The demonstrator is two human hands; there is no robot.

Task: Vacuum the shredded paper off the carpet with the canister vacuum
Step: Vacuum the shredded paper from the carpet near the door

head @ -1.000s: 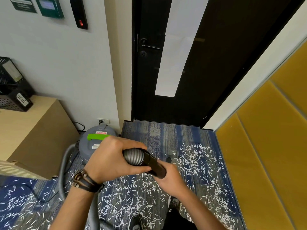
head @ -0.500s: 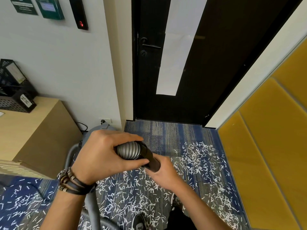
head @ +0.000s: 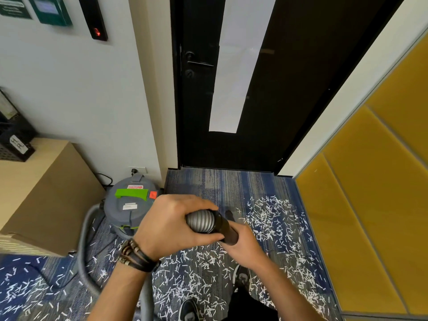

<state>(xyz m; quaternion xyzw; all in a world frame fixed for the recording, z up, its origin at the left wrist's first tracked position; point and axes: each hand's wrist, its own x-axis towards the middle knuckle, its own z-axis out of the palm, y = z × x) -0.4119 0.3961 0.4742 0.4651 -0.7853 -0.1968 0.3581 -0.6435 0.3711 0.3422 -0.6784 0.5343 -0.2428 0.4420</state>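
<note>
Shredded paper [head: 273, 218]: thin white strips scattered over the blue striped carpet [head: 208, 181]. They lie dense at right and near the feet, with more at near left, and a far strip by the door is bare.

Canister vacuum [head: 129, 205]: grey drum with a green handle, standing at left against the wall, beside the wooden cabinet [head: 46, 193].

Hose [head: 200, 221]: grey and ribbed, looping from the drum along the floor and up to the hands.

Left hand [head: 171, 225]: fingers and thumb wrapped round the ribbed hose end.

Right hand [head: 243, 249]: closed under the black tube [head: 228, 230] that joins the hose.

Judgement:
- The strips are very light and loose, so airflow or a shoe will likely scatter them.
- The hose is flexible, so steer by the rigid tube.
- The drum looks heavy. Shift it by its handle, not by the hose.
</note>
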